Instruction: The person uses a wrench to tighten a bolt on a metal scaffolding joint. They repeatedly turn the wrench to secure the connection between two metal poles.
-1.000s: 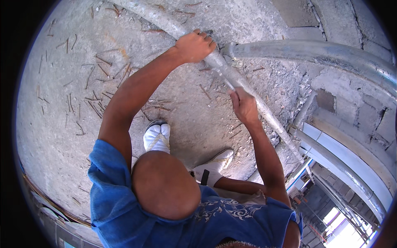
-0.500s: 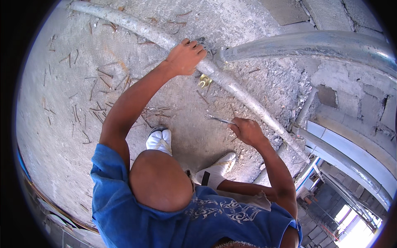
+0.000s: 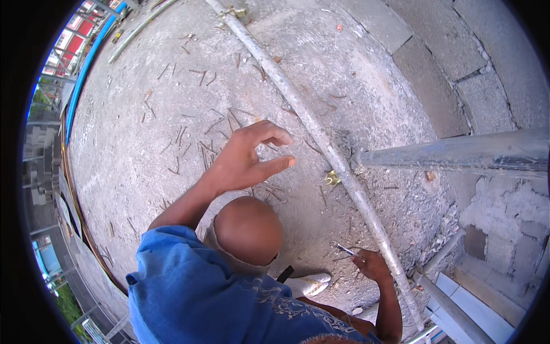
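My left hand (image 3: 252, 156) is raised above the floor with its fingers curved and apart, holding nothing. To its right a long grey steel pipe (image 3: 314, 124) lies slantwise across the ground. My right hand (image 3: 372, 266), low by the near part of that pipe, grips a silver wrench (image 3: 346, 249) whose ring end points left. Its palm side and the rest of the wrench's handle are hidden. A brass-coloured clamp (image 3: 332, 178) sits against the pipe's left side, partly covered by it. Another clamp (image 3: 238, 12) is at the pipe's far end.
A thick steel pole (image 3: 458, 156) rises at the right beside a block wall (image 3: 432, 86). Bent rusty nails or wire bits (image 3: 201, 153) litter the concrete. A blue pipe (image 3: 86, 80) runs along the left edge. My bare knee (image 3: 249, 229) and white shoe (image 3: 312, 284) are close in.
My left hand has let go of the long pipe and drawn back toward me. The view has swung leftward and farther out. The wrench stays in my right hand.
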The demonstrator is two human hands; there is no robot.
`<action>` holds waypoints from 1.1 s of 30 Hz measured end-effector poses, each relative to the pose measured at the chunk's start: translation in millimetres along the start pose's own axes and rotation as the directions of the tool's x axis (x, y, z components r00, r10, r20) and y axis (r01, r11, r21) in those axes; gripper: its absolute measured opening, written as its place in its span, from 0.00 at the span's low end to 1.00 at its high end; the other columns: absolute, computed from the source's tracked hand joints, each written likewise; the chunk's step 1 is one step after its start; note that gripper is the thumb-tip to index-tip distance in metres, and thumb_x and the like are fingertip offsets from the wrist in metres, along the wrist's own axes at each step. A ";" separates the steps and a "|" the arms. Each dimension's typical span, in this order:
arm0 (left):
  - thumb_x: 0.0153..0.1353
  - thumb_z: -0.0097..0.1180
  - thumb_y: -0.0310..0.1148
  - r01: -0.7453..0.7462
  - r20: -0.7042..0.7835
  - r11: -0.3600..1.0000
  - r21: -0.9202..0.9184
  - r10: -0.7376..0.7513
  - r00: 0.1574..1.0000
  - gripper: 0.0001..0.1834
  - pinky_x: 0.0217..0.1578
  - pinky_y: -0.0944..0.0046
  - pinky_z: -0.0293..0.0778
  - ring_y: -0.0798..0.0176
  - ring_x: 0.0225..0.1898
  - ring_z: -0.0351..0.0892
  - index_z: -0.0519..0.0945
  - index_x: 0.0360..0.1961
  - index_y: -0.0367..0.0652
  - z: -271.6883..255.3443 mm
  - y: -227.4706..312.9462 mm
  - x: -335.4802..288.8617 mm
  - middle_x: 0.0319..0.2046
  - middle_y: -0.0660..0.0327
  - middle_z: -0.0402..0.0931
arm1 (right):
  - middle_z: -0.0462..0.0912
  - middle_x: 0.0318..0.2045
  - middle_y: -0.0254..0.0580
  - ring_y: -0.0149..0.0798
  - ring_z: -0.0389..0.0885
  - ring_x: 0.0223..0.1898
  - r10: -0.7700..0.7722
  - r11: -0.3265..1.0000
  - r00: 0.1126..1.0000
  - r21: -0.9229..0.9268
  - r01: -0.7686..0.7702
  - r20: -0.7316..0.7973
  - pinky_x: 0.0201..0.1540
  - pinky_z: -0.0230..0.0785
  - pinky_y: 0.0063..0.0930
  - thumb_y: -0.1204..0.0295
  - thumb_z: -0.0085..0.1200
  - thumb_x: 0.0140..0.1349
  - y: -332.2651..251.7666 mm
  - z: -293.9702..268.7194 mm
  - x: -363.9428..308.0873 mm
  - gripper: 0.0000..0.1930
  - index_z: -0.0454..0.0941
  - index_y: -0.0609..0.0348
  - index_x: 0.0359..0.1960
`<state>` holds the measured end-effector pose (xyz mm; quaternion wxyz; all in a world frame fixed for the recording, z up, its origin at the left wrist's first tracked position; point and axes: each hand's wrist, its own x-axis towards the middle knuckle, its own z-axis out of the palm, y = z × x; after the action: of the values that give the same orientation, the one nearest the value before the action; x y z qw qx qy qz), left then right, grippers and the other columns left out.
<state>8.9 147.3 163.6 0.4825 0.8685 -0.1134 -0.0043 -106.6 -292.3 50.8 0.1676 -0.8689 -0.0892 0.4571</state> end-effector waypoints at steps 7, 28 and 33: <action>0.60 0.64 0.31 0.231 0.139 0.617 -0.753 -0.195 0.971 0.14 0.41 0.68 0.71 0.70 0.38 0.76 0.76 0.43 0.38 54.1 129.6 -48.2 0.35 0.62 0.77 | 0.75 0.28 0.51 0.54 0.76 0.34 -0.382 0.923 0.911 -0.024 0.384 -0.152 0.40 0.67 0.44 0.59 0.63 0.55 -18.1 -46.6 28.3 0.15 0.82 0.60 0.29; 0.54 0.62 0.39 0.710 0.170 0.487 -0.509 -0.751 0.637 0.14 0.35 0.63 0.75 0.63 0.31 0.80 0.81 0.33 0.37 98.7 141.3 -105.7 0.28 0.57 0.81 | 0.74 0.18 0.41 0.36 0.79 0.22 0.165 0.939 0.924 0.231 -0.254 0.345 0.21 0.69 0.33 0.70 0.50 0.63 -57.7 -118.9 -113.7 0.07 0.71 0.60 0.30; 0.53 0.62 0.38 0.715 0.013 0.407 -0.569 -0.865 0.502 0.13 0.34 0.61 0.76 0.61 0.29 0.81 0.81 0.30 0.37 72.5 153.5 -152.1 0.25 0.56 0.81 | 0.75 0.17 0.39 0.34 0.76 0.16 0.380 0.865 0.836 0.169 -0.473 0.395 0.17 0.72 0.32 0.66 0.52 0.65 -77.5 -143.0 -211.9 0.10 0.73 0.61 0.34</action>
<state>-177.4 39.2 238.2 0.6400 0.6462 0.3916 -0.1392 -108.8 -315.7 316.9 0.1545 -0.7420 0.1409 0.6370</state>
